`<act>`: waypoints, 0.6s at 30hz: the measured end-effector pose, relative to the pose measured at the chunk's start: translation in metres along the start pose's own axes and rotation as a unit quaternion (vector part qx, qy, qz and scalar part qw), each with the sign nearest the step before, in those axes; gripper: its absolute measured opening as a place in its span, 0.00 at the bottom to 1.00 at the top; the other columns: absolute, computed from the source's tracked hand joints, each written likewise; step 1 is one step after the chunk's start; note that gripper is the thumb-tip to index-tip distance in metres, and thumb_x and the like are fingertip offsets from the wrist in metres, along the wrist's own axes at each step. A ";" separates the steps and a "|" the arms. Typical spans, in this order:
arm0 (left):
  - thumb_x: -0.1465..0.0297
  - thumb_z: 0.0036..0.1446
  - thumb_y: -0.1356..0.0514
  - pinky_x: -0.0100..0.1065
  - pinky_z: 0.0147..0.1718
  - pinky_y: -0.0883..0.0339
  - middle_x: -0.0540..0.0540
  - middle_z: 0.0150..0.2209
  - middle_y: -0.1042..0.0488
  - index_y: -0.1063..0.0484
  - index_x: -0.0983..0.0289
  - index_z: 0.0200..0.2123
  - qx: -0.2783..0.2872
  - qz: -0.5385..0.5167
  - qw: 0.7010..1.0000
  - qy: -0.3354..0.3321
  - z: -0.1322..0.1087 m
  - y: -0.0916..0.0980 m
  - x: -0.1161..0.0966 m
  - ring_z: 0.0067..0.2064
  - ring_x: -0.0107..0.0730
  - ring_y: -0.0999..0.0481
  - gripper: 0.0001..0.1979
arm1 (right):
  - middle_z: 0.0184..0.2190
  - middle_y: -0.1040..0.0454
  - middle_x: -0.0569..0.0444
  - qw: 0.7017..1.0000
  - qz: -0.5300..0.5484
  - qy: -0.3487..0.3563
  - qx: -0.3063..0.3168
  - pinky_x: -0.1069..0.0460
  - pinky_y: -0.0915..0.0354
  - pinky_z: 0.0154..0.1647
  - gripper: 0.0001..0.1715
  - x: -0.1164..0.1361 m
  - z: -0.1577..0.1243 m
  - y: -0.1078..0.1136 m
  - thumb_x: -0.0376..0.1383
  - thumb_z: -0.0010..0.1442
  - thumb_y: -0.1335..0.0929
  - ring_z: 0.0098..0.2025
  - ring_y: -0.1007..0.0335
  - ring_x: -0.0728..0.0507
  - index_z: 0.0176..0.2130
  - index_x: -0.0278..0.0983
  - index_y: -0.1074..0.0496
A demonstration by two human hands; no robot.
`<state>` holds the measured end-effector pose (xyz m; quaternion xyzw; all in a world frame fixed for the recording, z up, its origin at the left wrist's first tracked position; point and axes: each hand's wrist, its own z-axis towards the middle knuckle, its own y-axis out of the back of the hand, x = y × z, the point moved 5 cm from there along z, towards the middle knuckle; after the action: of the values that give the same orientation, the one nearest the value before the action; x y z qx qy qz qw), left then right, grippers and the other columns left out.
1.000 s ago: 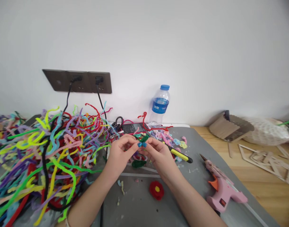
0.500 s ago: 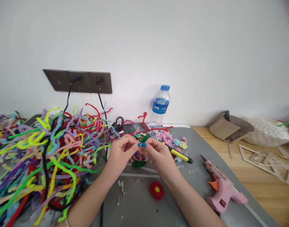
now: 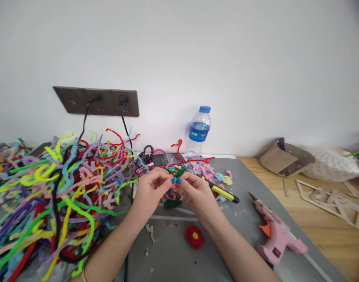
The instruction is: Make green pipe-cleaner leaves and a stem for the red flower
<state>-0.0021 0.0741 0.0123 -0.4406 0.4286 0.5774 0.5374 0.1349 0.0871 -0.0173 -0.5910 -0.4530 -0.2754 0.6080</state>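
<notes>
A dark green pipe cleaner (image 3: pixel 179 172) is pinched between my two hands, its end standing up above the thumbs. My left hand (image 3: pixel 152 188) closes on it from one side. From the other side my right hand (image 3: pixel 196 191) grips it, the blue-nailed thumbs nearly touching. Just below the fingers lies a dark green fuzzy leaf shape (image 3: pixel 172 203); I cannot tell if it joins the held piece. Nearer to me a red fuzzy flower (image 3: pixel 194 237) with a yellow centre rests on the grey mat (image 3: pixel 164 254).
A large tangle of coloured pipe cleaners (image 3: pixel 79 196) fills the left side. Right of my hands lie a yellow utility knife (image 3: pixel 224 193) and a pink glue gun (image 3: pixel 277 231). Behind stands a water bottle (image 3: pixel 199 131). Wooden cut-outs (image 3: pixel 332 201) are at far right.
</notes>
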 end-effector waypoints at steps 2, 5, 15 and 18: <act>0.66 0.52 0.34 0.30 0.29 0.34 0.54 0.31 0.26 0.24 0.63 0.22 0.000 -0.006 1.000 0.004 -0.001 0.000 0.000 0.32 0.31 0.27 0.09 | 0.23 0.22 0.57 1.000 0.002 0.000 0.001 0.52 0.28 0.33 0.22 0.000 0.000 0.000 0.47 0.40 0.18 0.27 0.27 0.48 0.25 0.37 0.25; 0.67 0.53 0.35 0.30 0.29 0.34 0.54 0.31 0.26 0.24 0.63 0.23 0.000 -0.010 1.000 0.004 -0.001 -0.001 0.000 0.33 0.31 0.27 0.09 | 0.23 0.22 0.57 1.000 0.008 -0.002 0.002 0.53 0.29 0.33 0.21 -0.001 0.000 0.001 0.47 0.40 0.17 0.26 0.27 0.48 0.25 0.37 0.25; 0.67 0.52 0.34 0.29 0.28 0.35 0.54 0.30 0.26 0.23 0.64 0.23 0.003 -0.009 1.000 0.013 -0.001 -0.001 -0.001 0.31 0.30 0.28 0.09 | 0.23 0.22 0.57 1.000 0.006 -0.004 0.011 0.53 0.28 0.34 0.20 -0.001 0.000 0.002 0.47 0.42 0.18 0.27 0.26 0.48 0.25 0.37 0.24; 0.67 0.53 0.35 0.29 0.27 0.35 0.53 0.30 0.27 0.23 0.64 0.23 0.006 -0.012 1.000 0.015 -0.001 -0.001 -0.001 0.30 0.29 0.29 0.09 | 0.23 0.21 0.57 1.000 0.017 -0.008 0.006 0.54 0.28 0.34 0.20 -0.002 0.000 0.002 0.46 0.41 0.17 0.27 0.26 0.49 0.25 0.37 0.24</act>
<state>-0.0006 0.0732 0.0132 -0.4512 0.4350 0.5613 0.5405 0.1356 0.0874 -0.0196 -0.5969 -0.4494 -0.2572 0.6128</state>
